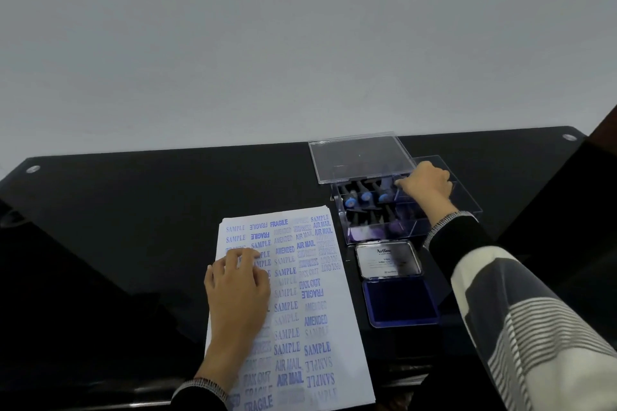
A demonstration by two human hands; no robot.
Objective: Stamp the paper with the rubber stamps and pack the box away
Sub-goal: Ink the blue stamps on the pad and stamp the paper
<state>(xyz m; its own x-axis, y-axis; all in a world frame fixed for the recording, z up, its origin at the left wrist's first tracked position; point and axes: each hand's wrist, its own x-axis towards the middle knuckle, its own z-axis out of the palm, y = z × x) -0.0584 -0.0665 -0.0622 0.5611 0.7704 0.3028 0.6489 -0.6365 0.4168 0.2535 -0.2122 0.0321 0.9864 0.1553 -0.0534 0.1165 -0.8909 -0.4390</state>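
A white paper (300,307) covered with several blue stamped words lies on the black table. My left hand (235,287) rests flat on its left side, fingers spread. A clear plastic box (410,220) stands behind the paper's right corner with its lid (360,157) raised. Several rubber stamps (365,195) with blue ends lie in its compartments. My right hand (427,185) reaches into the box's back row, fingers curled down at a stamp; whether it grips one is hidden. An open ink pad (400,302) with a silver lid (387,260) lies in front of the box.
The glossy black table (150,210) ends at a pale wall behind. Its far edge carries two round metal fittings (33,169). A dark shape reflects at the left near side.
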